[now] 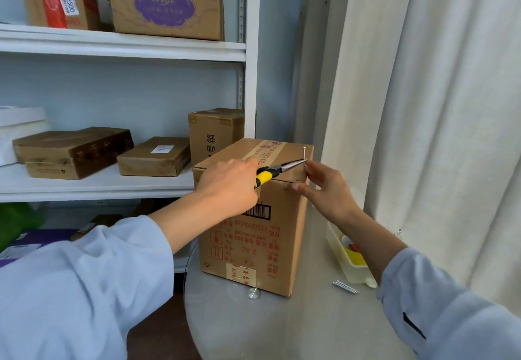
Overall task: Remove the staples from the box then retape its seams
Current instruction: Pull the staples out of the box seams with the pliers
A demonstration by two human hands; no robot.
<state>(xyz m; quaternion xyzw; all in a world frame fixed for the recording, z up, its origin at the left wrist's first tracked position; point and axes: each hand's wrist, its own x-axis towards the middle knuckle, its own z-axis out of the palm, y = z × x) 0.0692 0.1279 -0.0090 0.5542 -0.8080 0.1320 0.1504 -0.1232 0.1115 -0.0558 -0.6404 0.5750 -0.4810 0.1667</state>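
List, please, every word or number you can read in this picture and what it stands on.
"2500": white sticker on the top-shelf box.
"号箱": upright shelf box.
"275X210X255", "282", "74": upside down on the box being worked on.
Purple emblem, white shipping label, tape print: too blurred to read.

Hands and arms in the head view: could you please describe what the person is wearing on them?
Both hands, the left hand and the right hand, are bare, with no gloves, rings or watch visible. Each arm wears a loose pale blue long sleeve pushed back so the forearm is uncovered: the left sleeve and the right sleeve. The right sleeve carries a small dark slanted mark, perhaps a buttonhole.
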